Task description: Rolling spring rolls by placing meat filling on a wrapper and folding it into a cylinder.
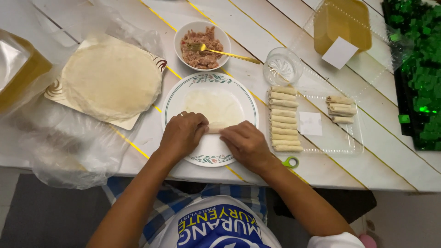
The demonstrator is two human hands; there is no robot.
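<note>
A thin pale wrapper [216, 106] lies on a white plate with a floral rim [174, 98]. Its near edge is rolled into a tube [215, 128]. My left hand [182, 133] and my right hand [245, 141] both press on that roll, fingers curled over it, one at each end. What is inside the roll is hidden. Just beyond the plate stands a white bowl [181, 39] of minced meat filling [202, 48] with a gold fork [229, 54] resting in it.
A stack of round wrappers [112, 78] lies on a board to the left, amid crumpled clear plastic [64, 142]. To the right, a clear tray [344, 138] holds several finished rolls [284, 119]. A small glass bowl [282, 66], a yellow lidded container [342, 23] and a green scissor handle [291, 161] are nearby.
</note>
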